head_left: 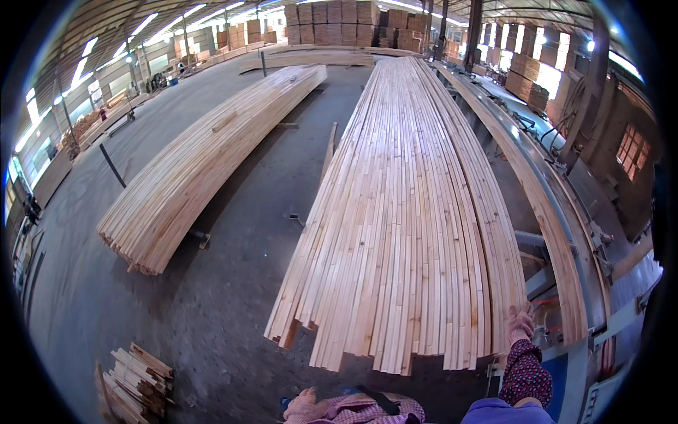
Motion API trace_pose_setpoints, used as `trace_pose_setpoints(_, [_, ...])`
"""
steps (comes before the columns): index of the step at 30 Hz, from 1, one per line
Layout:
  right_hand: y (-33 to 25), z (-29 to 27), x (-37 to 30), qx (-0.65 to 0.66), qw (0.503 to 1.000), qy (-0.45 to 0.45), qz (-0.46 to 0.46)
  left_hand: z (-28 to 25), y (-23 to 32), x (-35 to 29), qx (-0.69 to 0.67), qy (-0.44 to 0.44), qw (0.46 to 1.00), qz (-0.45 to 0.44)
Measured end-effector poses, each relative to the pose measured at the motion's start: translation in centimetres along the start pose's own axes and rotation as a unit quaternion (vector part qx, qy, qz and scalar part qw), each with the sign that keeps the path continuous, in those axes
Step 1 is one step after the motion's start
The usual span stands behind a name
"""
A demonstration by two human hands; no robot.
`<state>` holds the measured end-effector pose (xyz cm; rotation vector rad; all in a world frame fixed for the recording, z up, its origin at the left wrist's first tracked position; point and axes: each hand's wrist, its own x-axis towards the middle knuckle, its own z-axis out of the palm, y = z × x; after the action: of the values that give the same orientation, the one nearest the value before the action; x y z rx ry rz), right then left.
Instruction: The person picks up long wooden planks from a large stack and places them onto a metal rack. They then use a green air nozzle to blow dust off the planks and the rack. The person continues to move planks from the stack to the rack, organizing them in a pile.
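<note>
A wide layer of long, narrow wooden strips [402, 233] stretches away in front of me, with uneven near ends. My right hand [521, 323], in a pinkish glove below a dark patterned sleeve, rests against the right edge of this layer near its close end. Its fingers look stretched along the outermost strips [494, 247], which a thin dark gap sets apart from the others. Low in the picture my left hand [304, 408], also gloved, is apart from the wood beside checkered clothing. Its fingers and thumb are spread, and nothing shows in it.
Another long stack of strips [212, 155] lies to the left. Short offcuts [138, 381] are piled at the lower left. On the right a single long board [537, 191] lies along a metal machine frame [621, 321]. Large lumber stacks [332, 25] stand far back.
</note>
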<state>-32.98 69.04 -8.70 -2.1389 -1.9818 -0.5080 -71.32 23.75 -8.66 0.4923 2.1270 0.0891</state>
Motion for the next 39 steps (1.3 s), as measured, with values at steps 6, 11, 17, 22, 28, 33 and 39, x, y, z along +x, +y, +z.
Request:
trace_pose_setpoints(6, [-5.9, -2.3, -4.6, -0.058, 0.982, 0.176, -0.035, -4.0, -7.2, 2.1, -0.009, 0.004, 1.000, 0.010])
trace_pose_setpoints(11, [-22.7, -8.6, -11.7, 0.193, 0.963, 0.131, -0.134, -10.6, -15.2, 0.1, -0.036, 0.052, 0.998, -0.003])
trace_pose_setpoints(17, [-46.2, -18.1, -31.8, 0.441, 0.762, -0.226, -0.417, -12.2, -28.1, 2.2, -0.067, 0.182, 0.980, 0.043])
trace_pose_setpoints(22, [-56.7, -23.5, -45.0, 0.348, 0.551, -0.385, -0.654, -11.9, -33.8, 5.0, -0.095, 0.153, 0.982, -0.060])
trace_pose_setpoints(28, [-66.7, -26.2, -49.2, 0.261, 0.433, -0.439, -0.742, -14.5, -34.0, 8.9, -0.225, 0.117, 0.955, -0.156])
trace_pose_setpoints(33, [-75.5, -26.8, -48.9, 0.236, 0.387, -0.458, -0.764, -14.3, -37.0, 10.7, -0.466, 0.149, 0.844, -0.220])
trace_pose_setpoints(39, [-84.8, -26.6, -46.0, 0.209, 0.368, -0.486, -0.765, -9.0, -37.2, 15.8, -0.256, 0.157, 0.932, -0.204])
